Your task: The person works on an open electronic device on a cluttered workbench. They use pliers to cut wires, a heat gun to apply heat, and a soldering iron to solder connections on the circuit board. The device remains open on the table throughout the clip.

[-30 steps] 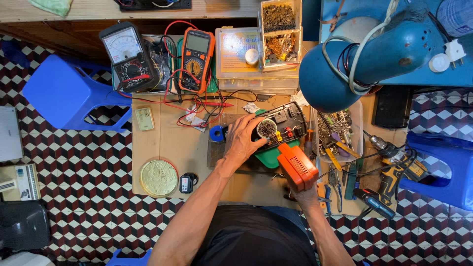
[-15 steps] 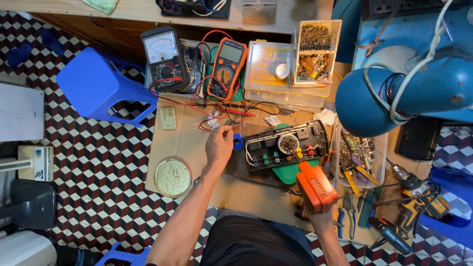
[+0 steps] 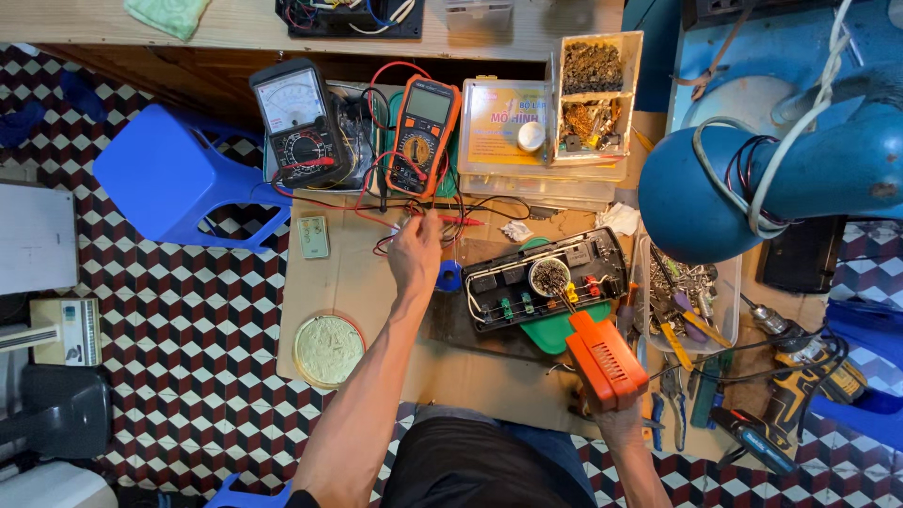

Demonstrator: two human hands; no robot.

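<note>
My left hand [image 3: 417, 252] reaches forward over the small wooden table [image 3: 350, 282], its fingers closed on the red and black probe leads [image 3: 450, 220] just below the orange digital multimeter [image 3: 420, 137]. My right hand [image 3: 616, 419] grips an orange tool [image 3: 604, 358] at the table's near edge. Between the hands lies an opened black electrical unit [image 3: 548, 278] with a coil and small coloured parts, resting on a green mat [image 3: 555, 331].
A black analog meter [image 3: 298, 123] stands left of the orange one. Parts boxes [image 3: 593, 94] sit behind. A round tin [image 3: 328, 350] lies at left. A blue lamp [image 3: 743, 183], a tool tray [image 3: 691, 292], a cordless drill [image 3: 800, 376] are at right; a blue stool [image 3: 179, 179] at left.
My left hand left the black unit and moved forward and left to the probe leads by the meters. The view shifted. The right hand keeps holding the orange tool.
</note>
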